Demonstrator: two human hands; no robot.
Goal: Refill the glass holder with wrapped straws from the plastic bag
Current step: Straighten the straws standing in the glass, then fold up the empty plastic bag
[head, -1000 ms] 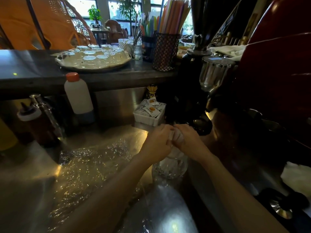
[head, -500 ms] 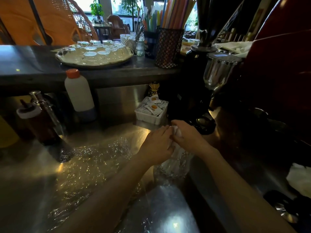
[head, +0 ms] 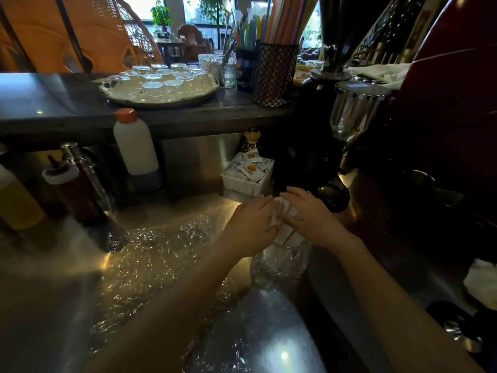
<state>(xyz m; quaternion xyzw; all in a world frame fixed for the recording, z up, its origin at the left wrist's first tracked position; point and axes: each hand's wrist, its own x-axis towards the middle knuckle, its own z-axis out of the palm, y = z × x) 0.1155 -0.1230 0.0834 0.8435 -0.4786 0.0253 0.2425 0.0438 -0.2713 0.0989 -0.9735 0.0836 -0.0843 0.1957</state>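
Both hands cup the tops of the wrapped straws (head: 285, 232), left hand (head: 251, 227) and right hand (head: 312, 220) curled loosely around the bundle from either side, probably to steady it. Directly beneath them the glass holder (head: 279, 262) stands on the surface (head: 53, 278); the plastic bag (head: 150, 254) lies crumpled left of the hands.

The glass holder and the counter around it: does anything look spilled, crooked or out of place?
Nothing looks spilled or broken. The glass holder stands upright, the wrapped straws lean to one side while the left hand and right hand press them. The plastic bag lies crumpled flat on the counter.
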